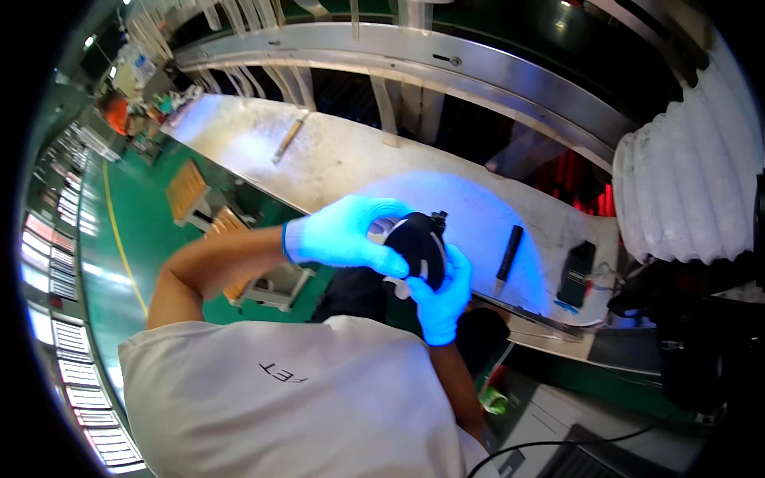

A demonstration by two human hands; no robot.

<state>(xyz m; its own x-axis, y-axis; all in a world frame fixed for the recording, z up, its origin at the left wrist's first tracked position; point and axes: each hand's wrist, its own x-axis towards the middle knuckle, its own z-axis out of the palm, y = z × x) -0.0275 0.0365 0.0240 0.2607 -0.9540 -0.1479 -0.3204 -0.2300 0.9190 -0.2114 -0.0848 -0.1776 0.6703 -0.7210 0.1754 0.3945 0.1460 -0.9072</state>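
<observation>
My left hand (339,233), in a knit glove lit blue, grips a black rounded part (416,245) from its left side, with the thumb across its front. My right hand (443,301), gloved the same way, closes on the part from the lower right. The part is held up over the near edge of the worktable (478,207). It has a small dark knob at its top right and pale marks on its face; its exact kind cannot be made out. Right of my hands lies a knife (508,259) with a black handle and short blade.
A black phone-like device (576,273) lies at the table's right end, beside a blue item. Farther left is a thin stick (288,141). A metal rail with hanging strips runs behind the table. A white ribbed duct (689,171) hangs at right; wooden-topped stools (187,190) stand left.
</observation>
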